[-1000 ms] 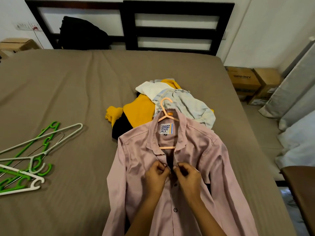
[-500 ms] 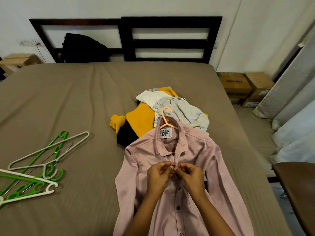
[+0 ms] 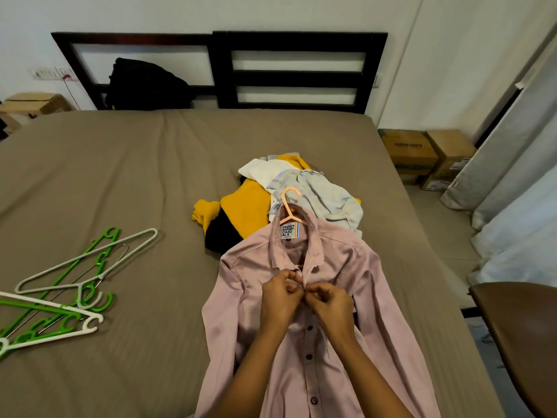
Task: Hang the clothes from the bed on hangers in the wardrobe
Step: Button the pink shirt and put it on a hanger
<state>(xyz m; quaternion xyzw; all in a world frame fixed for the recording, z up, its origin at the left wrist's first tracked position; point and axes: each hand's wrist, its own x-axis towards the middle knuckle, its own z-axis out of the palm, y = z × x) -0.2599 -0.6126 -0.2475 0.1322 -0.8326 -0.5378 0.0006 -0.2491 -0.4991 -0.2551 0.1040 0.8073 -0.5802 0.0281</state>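
A pink button shirt lies face up on the bed with an orange hanger inside it, the hook poking out past the collar. My left hand and my right hand meet at the top of the placket just below the collar, each pinching an edge of the shirt front. Behind the shirt sits a pile of clothes: a yellow and black garment, a white one and a pale checked shirt.
Several green and white hangers lie in a loose heap at the bed's left side. A black bag leans on the headboard. Cardboard boxes stand on the floor at the right, curtains beyond them, a brown chair at lower right.
The shirt front has been drawn together near the collar, covering the hanger's lower bar. Both hands stay pinched at the top of the placket. My view has tilted up slightly.
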